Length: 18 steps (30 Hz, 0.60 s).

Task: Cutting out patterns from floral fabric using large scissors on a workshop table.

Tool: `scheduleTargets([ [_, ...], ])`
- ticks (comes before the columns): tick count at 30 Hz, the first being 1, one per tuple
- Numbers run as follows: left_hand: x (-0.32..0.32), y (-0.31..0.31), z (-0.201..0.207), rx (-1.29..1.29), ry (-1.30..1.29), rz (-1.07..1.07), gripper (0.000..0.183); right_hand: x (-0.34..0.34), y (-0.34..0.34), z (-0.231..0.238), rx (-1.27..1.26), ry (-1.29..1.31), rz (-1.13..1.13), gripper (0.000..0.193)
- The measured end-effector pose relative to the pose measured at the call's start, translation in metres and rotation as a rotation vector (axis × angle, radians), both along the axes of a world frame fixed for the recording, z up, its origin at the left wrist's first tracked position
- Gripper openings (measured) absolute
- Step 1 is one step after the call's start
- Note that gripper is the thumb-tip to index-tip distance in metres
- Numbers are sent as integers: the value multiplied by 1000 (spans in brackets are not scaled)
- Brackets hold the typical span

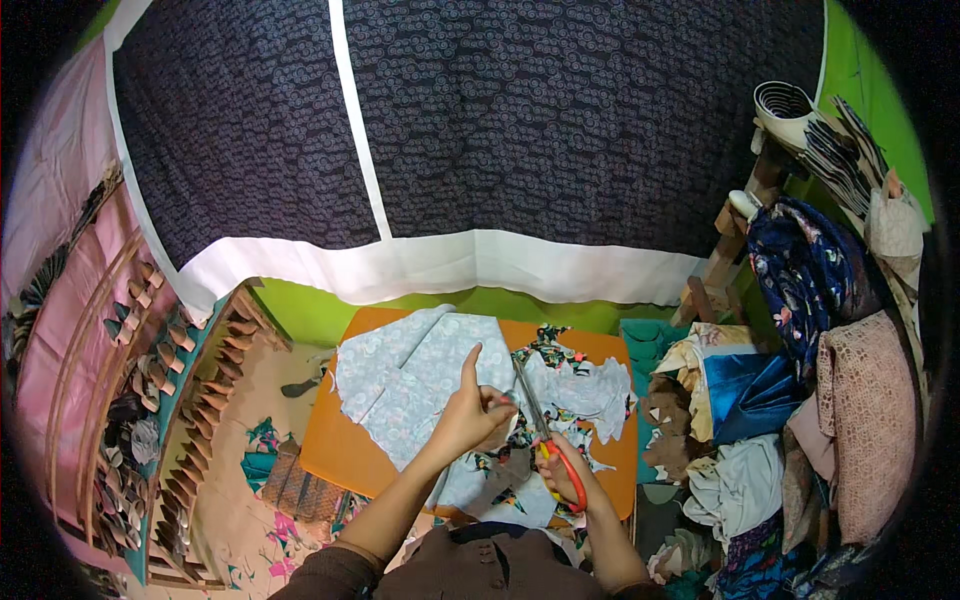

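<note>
My left hand [476, 412] is over the pale, faintly patterned cloth [400, 365] on the orange board. One finger stretches upward, while the thumb and other fingers bend together at the cloth's right edge, seemingly pinching it. My right hand [570, 470] grips scissors [538, 410] by their red and yellow handles. The long metal blades point away from me, close to the right of my left hand. Beside them, crumpled pale cloth pieces [590, 395] lie over dark flowered fabric [550, 347]. More pale cloth [500, 490] is under my wrists.
The orange board [345, 450] has scraps [285, 530] on the floor to its left. Wooden racks of shoe-shaped forms [200, 400] stand farther left. Folded fabrics [745, 390] pile up at right, below hanging cloths [865, 400]. A dark patterned curtain [560, 130] hangs behind.
</note>
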State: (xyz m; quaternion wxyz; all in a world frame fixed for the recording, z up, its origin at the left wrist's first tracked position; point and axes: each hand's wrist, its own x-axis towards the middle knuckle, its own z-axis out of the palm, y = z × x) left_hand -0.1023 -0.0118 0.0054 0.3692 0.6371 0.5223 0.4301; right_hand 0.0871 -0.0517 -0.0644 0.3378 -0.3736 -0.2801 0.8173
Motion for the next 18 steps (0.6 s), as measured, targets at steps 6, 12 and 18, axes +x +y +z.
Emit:
scheduleTargets([
  [6, -8, -1, -6, -89, 17, 74, 75, -4, -9, -2, 298, -33, 3, 37],
  [12, -11, 0, -23, -269, -190, 78, 40, -20, -7, -27, 70, -9, -21, 34],
  [18, -18, 0, -57, -416, -588, 186, 18, -48, -18, -36, -152, 71, -104, 26],
])
